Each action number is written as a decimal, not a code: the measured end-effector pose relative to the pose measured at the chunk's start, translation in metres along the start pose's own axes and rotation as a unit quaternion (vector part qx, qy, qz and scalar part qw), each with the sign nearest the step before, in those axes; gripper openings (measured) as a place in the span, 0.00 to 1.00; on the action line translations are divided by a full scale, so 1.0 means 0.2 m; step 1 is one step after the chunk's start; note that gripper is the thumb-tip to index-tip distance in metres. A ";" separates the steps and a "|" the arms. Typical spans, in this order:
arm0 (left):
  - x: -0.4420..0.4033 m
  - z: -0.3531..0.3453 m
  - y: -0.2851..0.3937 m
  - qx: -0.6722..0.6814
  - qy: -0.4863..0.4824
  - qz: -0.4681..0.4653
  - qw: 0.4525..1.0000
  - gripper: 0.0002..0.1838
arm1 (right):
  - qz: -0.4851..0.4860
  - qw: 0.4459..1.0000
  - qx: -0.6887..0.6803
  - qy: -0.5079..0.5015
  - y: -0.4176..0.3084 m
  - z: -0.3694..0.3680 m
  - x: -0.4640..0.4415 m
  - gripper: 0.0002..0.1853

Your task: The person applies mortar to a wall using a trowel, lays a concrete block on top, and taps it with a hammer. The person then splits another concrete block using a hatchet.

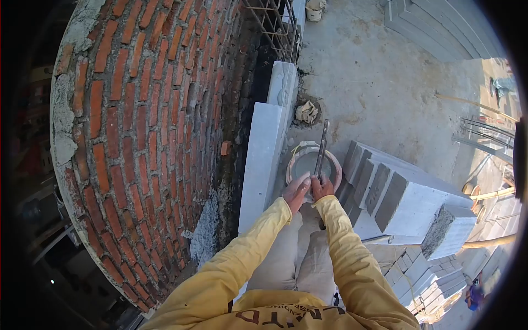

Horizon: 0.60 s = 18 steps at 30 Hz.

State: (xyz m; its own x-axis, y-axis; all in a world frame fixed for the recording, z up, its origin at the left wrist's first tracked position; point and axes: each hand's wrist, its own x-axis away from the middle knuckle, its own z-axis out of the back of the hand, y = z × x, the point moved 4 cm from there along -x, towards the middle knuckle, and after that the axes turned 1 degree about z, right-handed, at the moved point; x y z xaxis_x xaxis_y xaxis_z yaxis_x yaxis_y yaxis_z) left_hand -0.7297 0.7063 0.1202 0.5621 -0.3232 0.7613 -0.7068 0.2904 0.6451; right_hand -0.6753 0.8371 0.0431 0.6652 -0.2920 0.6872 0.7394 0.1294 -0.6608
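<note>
A long, narrow, dark metal tool (322,148) stands out from my right hand (323,187), whose fingers are closed around its near end. Its exact kind does not show, as I see it nearly edge-on. My left hand (297,192) is close beside the right one, fingers stretched out toward the base of the tool; whether it touches the tool I cannot tell. Below both hands is a round bucket (337,171) with a pale rim, holding wet grey mortar (306,163). Part of the bucket is hidden by my hands.
A low course of pale blocks (261,159) runs along my left, beside a red brick wall (137,121). Stacked blocks (418,203) stand close on my right, more blocks (434,27) at the far right. A crumpled bag (306,112) lies beyond the bucket on the concrete floor (363,71).
</note>
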 end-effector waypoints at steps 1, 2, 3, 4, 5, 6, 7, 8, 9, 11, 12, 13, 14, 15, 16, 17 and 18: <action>0.05 0.05 -0.06 0.064 -0.052 0.095 0.992 0.33 | -0.028 0.999 0.039 0.020 0.05 -0.05 -0.12 0.26; 0.08 0.13 -0.19 0.032 -0.076 0.098 0.992 0.34 | -0.055 0.995 0.077 0.041 0.10 -0.10 -0.24 0.27; 0.12 0.21 -0.37 -0.004 -0.071 0.102 0.992 0.36 | -0.083 0.988 0.115 0.062 0.13 -0.12 -0.34 0.28; 0.17 0.29 -0.54 -0.040 -0.067 0.106 0.991 0.38 | -0.076 0.989 0.112 0.063 0.12 -0.14 -0.44 0.30; 0.25 0.36 -0.65 -0.070 -0.030 0.122 0.990 0.37 | -0.069 0.990 0.109 0.065 0.07 -0.16 -0.53 0.31; 0.33 0.44 -0.76 -0.098 0.006 0.139 0.985 0.38 | -0.061 0.990 0.106 0.067 0.04 -0.18 -0.63 0.32; 0.43 0.51 -0.83 -0.117 0.045 0.168 0.978 0.36 | -0.059 0.987 0.126 0.080 0.01 -0.20 -0.71 0.31; 0.51 0.60 -0.98 -0.131 0.017 0.183 0.974 0.31 | -0.056 0.983 0.145 0.094 -0.02 -0.23 -0.80 0.31; 0.60 0.68 -1.16 -0.123 0.009 0.205 0.971 0.27 | -0.053 0.979 0.164 0.107 -0.05 -0.26 -0.88 0.31; 0.81 0.81 -1.48 -0.089 0.012 0.256 0.963 0.22 | -0.052 0.975 0.182 0.116 -0.17 -0.29 -1.00 0.30; 0.95 0.88 -1.68 -0.065 0.017 0.276 0.959 0.20 | -0.051 0.973 0.192 0.120 -0.21 -0.31 -1.05 0.29; 1.06 0.91 -1.82 -0.040 0.022 0.296 0.954 0.17 | -0.044 0.972 0.195 0.122 -0.23 -0.34 -1.12 0.29; 1.16 0.90 -1.84 -0.019 0.043 0.357 0.933 0.15 | -0.037 0.972 0.197 0.122 -0.24 -0.37 -1.18 0.28; 1.24 0.89 -1.85 0.001 0.064 0.416 0.907 0.14 | -0.029 0.972 0.199 0.123 -0.24 -0.40 -1.24 0.27; 1.30 0.88 -1.89 0.012 0.081 0.430 0.899 0.15 | -0.023 0.973 0.192 0.126 -0.24 -0.42 -1.28 0.27; 1.36 0.86 -1.93 0.023 0.099 0.444 0.890 0.17 | -0.017 0.974 0.185 0.128 -0.26 -0.44 -1.32 0.27; 1.39 0.85 -1.97 0.034 0.118 0.458 0.880 0.19 | -0.011 0.975 0.178 0.129 -0.27 -0.46 -1.35 0.26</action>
State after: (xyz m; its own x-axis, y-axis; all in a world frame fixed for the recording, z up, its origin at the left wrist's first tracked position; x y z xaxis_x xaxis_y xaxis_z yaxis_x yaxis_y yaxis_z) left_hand -0.3681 0.3498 0.0674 -0.1901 0.2167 0.9575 -0.9292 0.2751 -0.2467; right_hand -0.9050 0.8216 -0.1351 0.6345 -0.5219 0.5701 0.7729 0.4278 -0.4686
